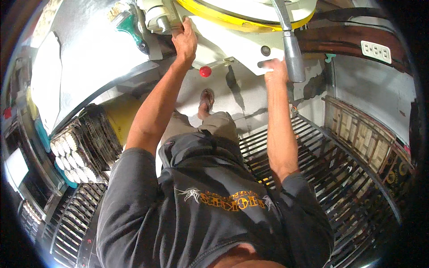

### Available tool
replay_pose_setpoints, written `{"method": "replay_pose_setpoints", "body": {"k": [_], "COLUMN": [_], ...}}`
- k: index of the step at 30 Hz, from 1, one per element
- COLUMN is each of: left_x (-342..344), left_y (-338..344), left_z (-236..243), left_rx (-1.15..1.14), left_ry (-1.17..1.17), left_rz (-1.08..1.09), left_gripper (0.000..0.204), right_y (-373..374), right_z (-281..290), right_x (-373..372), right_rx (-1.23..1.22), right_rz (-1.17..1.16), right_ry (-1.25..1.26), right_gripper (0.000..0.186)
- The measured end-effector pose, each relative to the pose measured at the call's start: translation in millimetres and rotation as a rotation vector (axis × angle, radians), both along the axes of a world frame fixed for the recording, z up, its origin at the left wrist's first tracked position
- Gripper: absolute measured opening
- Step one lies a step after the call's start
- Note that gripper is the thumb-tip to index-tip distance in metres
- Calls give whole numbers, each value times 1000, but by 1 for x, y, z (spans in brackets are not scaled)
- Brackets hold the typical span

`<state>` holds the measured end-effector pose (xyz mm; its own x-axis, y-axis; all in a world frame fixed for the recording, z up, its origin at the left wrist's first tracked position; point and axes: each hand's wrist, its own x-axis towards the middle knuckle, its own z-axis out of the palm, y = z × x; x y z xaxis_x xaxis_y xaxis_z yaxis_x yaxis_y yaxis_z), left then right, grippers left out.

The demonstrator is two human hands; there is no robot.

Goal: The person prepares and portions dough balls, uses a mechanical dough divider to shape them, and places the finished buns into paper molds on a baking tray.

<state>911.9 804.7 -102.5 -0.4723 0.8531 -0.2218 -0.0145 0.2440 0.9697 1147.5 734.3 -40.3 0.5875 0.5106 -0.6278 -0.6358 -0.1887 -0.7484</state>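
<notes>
Near the top, my left hand grips the edge of a white machine beside a cylindrical metal fitting. My right hand is at a slotted corner of the machine's plate, its fingers blurred, just left of a thick metal handle. A round platform with a yellow rim is above both hands. A red ball knob shows between my forearms. A green-handled tool lies on a pale surface left of my left hand.
Below right is a black slatted metal rack; another stands lower left. A stack of white, dark-edged items is at left. A socket panel and a woven wooden panel are at right. My sandalled foot rests below the machine.
</notes>
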Motion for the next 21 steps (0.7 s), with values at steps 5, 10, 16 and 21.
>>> {"method": "replay_pose_setpoints", "body": {"k": [5, 10, 16, 21], "left_x": [-2, -8, -9, -5], "left_y": [2, 6, 3, -1], "left_z": [-3, -15, -6, 2], "left_rx": [-31, -1, -80, 39], "left_ry": [-11, -14, -21, -100], "left_rz": [-22, -36, -20, -35], "left_gripper": [51, 52, 47, 31], "right_y": [1, 1, 1, -7], "right_z": [-31, -52, -37, -46], "right_x": [24, 43, 16, 22], "right_rx": [74, 50, 42, 73], "right_rz": [99, 95, 67, 95], "right_ry": [26, 126, 69, 43], "right_gripper": [10, 10, 16, 20]}}
